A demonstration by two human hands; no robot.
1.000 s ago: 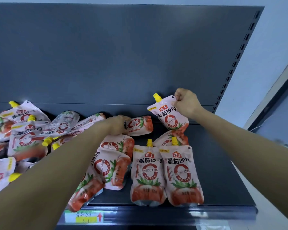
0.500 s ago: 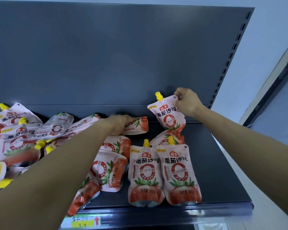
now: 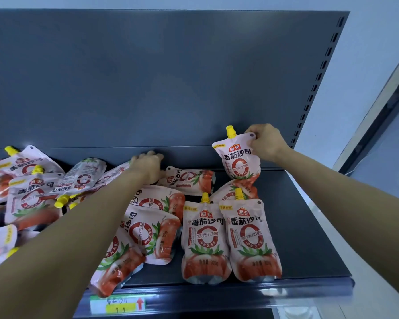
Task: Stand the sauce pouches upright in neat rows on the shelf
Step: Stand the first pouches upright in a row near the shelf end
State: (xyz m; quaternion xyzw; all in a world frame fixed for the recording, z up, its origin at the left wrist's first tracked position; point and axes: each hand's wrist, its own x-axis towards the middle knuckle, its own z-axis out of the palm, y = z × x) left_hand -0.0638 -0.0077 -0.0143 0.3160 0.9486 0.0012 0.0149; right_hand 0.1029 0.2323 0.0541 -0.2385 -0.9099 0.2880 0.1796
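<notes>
Now: one pouch held upright at the rear of the shelf

Right hand (image 3: 266, 143) pinches the top right corner of the held pouch (image 3: 240, 162), fingers closed on it beside the yellow spout. This pouch is upright, close to the back panel (image 3: 148, 77). Left hand (image 3: 148, 166) rests on the spout end of a flat pouch (image 3: 189, 180); whether its fingers clamp that pouch cannot be told. The front pair of pouches (image 3: 204, 240) stands side by side, touching, at the front edge of the shelf (image 3: 309, 226). A loose heap of pouches (image 3: 32, 192) lies to the left.
</notes>
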